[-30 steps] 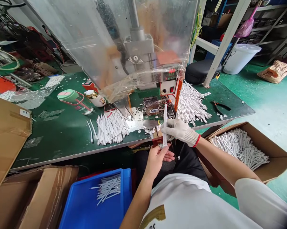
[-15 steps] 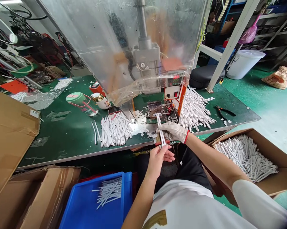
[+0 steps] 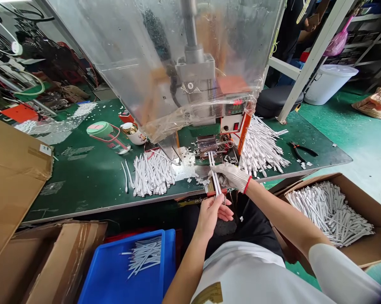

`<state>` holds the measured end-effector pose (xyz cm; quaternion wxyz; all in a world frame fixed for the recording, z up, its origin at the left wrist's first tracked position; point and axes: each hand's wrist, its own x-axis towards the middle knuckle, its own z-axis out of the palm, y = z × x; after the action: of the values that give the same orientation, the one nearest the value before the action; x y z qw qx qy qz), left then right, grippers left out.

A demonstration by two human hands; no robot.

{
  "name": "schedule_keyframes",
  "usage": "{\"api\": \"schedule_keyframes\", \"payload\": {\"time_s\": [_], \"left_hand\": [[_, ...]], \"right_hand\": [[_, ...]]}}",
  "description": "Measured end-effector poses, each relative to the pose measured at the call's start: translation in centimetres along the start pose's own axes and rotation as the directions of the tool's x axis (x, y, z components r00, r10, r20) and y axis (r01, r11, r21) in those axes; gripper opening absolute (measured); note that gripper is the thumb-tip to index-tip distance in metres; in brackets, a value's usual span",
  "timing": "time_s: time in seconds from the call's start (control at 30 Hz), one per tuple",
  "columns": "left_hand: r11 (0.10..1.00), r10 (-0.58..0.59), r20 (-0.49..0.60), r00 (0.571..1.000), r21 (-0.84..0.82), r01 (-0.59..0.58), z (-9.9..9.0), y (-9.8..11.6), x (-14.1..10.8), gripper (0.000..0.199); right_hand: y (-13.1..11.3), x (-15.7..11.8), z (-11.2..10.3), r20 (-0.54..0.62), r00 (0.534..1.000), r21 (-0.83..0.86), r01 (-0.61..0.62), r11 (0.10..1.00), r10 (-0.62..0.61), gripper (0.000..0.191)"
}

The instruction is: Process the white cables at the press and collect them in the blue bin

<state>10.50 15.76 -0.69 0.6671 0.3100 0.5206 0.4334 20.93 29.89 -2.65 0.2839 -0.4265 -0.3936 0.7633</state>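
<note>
Two white strips (image 3: pixel 214 176) run from the small metal block (image 3: pixel 207 145) under the press down toward my body. Bare, my left hand (image 3: pixel 213 211) pinches their near ends between thumb and fingers. My right hand (image 3: pixel 231 176), in a white glove with a red cuff, is closed on the strips nearer the block. Above, the press head (image 3: pixel 196 80) shows through a clear plastic guard. One pile of white strips (image 3: pixel 154 173) lies left of the block, and another pile (image 3: pixel 261 147) lies to the right.
A blue bin (image 3: pixel 114 261) with strips sits at lower left, cardboard boxes (image 3: pixel 19 156) beside it. At right, a carton (image 3: pixel 380 228) holds many strips. Pliers (image 3: pixel 302 150), a green-lidded jar (image 3: pixel 106 135) and a cup (image 3: pixel 135 134) stand or lie on the green table (image 3: pixel 82 181). A person (image 3: pixel 288 33) is behind.
The view has shifted slightly. The press head appears a little lower, near the block. A person has come into view at the upper right. Both hands keep their grip on the strips.
</note>
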Motion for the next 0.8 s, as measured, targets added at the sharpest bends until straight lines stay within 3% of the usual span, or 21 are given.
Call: {"api": "schedule_keyframes", "payload": {"time_s": [0.27, 0.57, 0.8], "left_hand": [[0.999, -0.028, 0.026, 0.999, -0.022, 0.029, 0.0, 0.1, 0.2, 0.056], [0.998, -0.017, 0.019, 1.0, -0.056, 0.018, 0.4, 0.0, 0.4, 0.07], [0.999, 0.001, 0.025, 1.0, -0.048, 0.0, 0.2, -0.1, 0.6, 0.064]], "right_hand": [[-0.8, -0.6, 0.2, -0.021, 1.0, -0.07, -0.011, 0.997, 0.01, 0.031], [-1.0, 2.2, 1.1, -0.102, 0.98, -0.014, 0.173, 0.985, -0.174, 0.031], [-1.4, 1.7, 1.7, -0.148, 0.97, -0.026, 0.19, 0.981, -0.192, 0.031]]}}
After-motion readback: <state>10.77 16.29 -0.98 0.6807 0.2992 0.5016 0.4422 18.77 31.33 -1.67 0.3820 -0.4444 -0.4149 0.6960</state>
